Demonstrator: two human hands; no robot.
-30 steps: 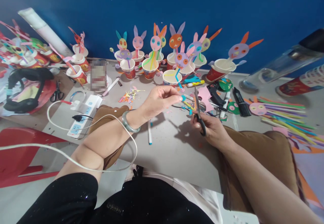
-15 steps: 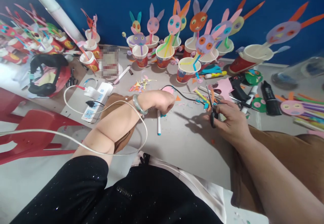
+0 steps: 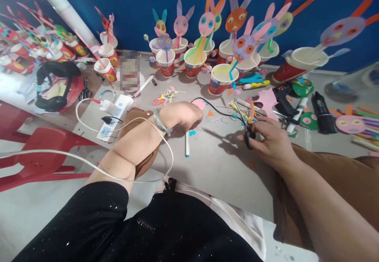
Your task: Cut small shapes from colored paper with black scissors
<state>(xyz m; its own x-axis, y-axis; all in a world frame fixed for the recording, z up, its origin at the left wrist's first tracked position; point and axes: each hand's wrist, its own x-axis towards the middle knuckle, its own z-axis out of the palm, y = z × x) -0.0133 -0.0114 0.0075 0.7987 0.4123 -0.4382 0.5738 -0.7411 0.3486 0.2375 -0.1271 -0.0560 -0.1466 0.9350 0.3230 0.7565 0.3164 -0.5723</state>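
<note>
My right hand (image 3: 268, 139) is closed round the black handles of a pair of scissors (image 3: 245, 125), whose blades point away from me over the paper scraps. My left hand (image 3: 186, 115), with a bangle at the wrist, is bent down over the table with curled fingers. Its fingertips are mostly hidden, and anything in them does not show. Close beside it are small blue paper pieces (image 3: 192, 133) and a white marker (image 3: 187, 145) with a blue end. A pink paper circle (image 3: 199, 104) lies just beyond this hand.
Paper cups with rabbit-faced paper figures (image 3: 223, 80) line the blue wall. Coloured scraps (image 3: 167, 97), a black glue gun (image 3: 282, 103) and a thick black marker (image 3: 323, 114) lie around. A white cable (image 3: 89, 163) crosses over my left arm from the power strip (image 3: 117, 117).
My left hand has shifted slightly up and left, and the blue paper pieces under it show more. The right hand stays with the scissors. The view has turned a little.
</note>
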